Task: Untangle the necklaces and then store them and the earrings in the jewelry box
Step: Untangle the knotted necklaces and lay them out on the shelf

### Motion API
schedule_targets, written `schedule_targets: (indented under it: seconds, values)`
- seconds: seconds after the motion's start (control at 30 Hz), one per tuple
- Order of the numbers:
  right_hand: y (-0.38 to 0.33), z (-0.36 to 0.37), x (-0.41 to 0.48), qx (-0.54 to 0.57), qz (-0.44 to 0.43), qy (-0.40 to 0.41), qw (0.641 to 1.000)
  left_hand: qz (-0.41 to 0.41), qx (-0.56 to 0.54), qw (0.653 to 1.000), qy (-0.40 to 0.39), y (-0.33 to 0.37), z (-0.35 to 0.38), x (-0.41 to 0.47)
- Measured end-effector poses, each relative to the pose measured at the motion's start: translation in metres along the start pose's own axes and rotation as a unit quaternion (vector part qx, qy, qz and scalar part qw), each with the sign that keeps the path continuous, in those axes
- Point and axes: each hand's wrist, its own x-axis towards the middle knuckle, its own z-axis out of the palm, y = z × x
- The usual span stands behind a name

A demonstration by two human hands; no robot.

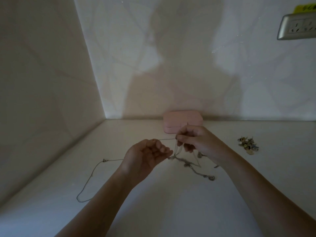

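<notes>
A tangle of thin necklace chains (186, 164) lies on the white counter and hangs up between my hands. My right hand (196, 141) pinches strands lifted above the knot. My left hand (148, 154) is palm up with fingers curled, holding a chain that stretches taut across to my right hand. One long chain loop (89, 182) trails off to the left on the counter. A small pile of earrings (248, 144) sits to the right. The pink jewelry box (171, 120) stands closed at the back against the wall.
The white counter (162, 202) meets walls at the left and at the back. A metal wall socket (297, 29) is mounted high on the right.
</notes>
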Motion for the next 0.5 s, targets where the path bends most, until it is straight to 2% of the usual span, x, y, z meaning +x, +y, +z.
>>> schedule_targets:
  seconds: [0.07, 0.13, 0.2, 0.27, 0.37, 0.5]
  values:
    - [-0.001, 0.003, -0.001, 0.062, 0.022, -0.047, 0.997, -0.028, -0.009, 1.0, 0.001, 0.004, 0.001, -0.002]
    - [-0.003, 0.006, -0.004, 0.088, 0.019, -0.071, 0.993, -0.063, 0.088, 0.994, -0.001, 0.007, -0.001, -0.004]
    - [-0.005, 0.008, -0.006, 0.07, 0.006, -0.079, 0.994, -0.076, 0.215, 0.974, -0.02, 0.006, -0.003, -0.006]
    - [-0.006, 0.011, -0.007, 0.035, -0.007, -0.088, 0.995, -0.066, 0.259, 0.963, -0.039, 0.001, -0.004, -0.006]
    - [-0.009, 0.011, -0.009, 0.011, -0.015, -0.108, 0.994, -0.034, 0.241, 0.969, -0.036, -0.005, -0.001, -0.005]
    - [-0.014, 0.004, -0.011, -0.008, -0.027, -0.107, 0.994, 0.033, 0.328, 0.943, 0.041, -0.007, -0.001, -0.002]
